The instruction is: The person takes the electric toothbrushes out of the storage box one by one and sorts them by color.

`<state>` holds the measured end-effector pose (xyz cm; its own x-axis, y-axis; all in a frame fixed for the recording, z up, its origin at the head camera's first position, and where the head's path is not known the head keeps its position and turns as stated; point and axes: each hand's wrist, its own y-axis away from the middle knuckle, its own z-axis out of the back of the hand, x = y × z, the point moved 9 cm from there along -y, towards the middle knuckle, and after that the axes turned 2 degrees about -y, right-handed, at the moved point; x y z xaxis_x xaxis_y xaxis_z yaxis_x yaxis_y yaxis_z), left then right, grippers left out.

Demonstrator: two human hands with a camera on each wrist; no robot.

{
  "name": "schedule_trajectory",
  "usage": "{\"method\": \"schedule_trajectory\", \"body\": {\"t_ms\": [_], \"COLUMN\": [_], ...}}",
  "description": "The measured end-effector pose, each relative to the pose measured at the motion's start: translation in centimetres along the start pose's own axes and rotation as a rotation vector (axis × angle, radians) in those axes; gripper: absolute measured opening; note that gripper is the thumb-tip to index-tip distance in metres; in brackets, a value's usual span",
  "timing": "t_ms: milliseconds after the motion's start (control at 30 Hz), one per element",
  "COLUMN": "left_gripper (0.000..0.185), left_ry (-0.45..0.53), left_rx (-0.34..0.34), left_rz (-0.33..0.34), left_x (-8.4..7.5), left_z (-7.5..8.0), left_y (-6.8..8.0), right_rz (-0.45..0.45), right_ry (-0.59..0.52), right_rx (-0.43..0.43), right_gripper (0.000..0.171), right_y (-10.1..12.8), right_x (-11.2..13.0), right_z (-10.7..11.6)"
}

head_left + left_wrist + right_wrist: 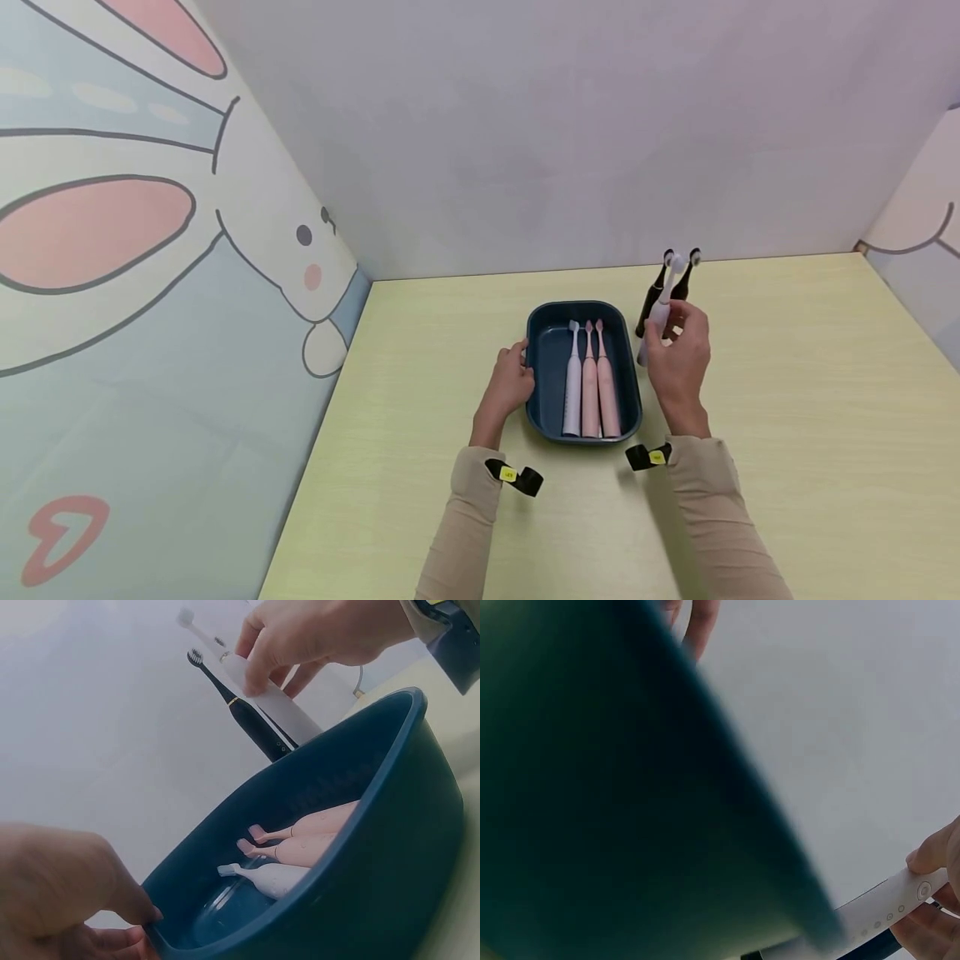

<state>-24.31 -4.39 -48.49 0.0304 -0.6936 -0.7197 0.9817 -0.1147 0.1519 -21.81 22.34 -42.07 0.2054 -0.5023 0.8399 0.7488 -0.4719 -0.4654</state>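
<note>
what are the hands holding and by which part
The right hand holds a white toothbrush by the upper handle; the left hand pinches the tray by its left rim.

Wears a long, plain beige left sleeve (459, 537), creased along the forearm and ending just behind the bare left hand (512, 379). Over that cuff, carries a black strap (492, 467) with a yellow label (508, 474) and a rounded black module (531, 482), jutting out on the side toward the right hand (681, 354). Behind the right hand, wears a matching right sleeve (723, 533) and, on the side toward the left hand, a similar black wrist unit (637, 457) with its own yellow tag (657, 457). Bears dark marks on both, too small to read.
</note>
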Motion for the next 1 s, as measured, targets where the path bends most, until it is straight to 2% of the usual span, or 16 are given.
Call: {"method": "schedule_trajectory", "body": {"t_ms": [367,600,1000], "left_gripper": [0.051,0.051,0.051], "left_ry": [0.001,0.007,0.000], "left_rx": [0.004,0.005,-0.009], "left_rz": [-0.013,-0.008,-0.006], "left_x": [-0.1,-0.2,0.0], "left_z": [0.1,0.0,-0.1], "left_y": [0.2,0.3,0.2], "right_rz": [-0.008,-0.027,-0.006], "right_ry": [-0.028,-0.006,0.007], "right_rx": [-0.010,-0.006,-0.009], "right_gripper": [0.035,0.036,0.036], "right_y": [0.7,1.2,1.9], "right_x": [-1.5,-2.4,-2.5], "right_z": [-0.4,-0.6,-0.7]}}
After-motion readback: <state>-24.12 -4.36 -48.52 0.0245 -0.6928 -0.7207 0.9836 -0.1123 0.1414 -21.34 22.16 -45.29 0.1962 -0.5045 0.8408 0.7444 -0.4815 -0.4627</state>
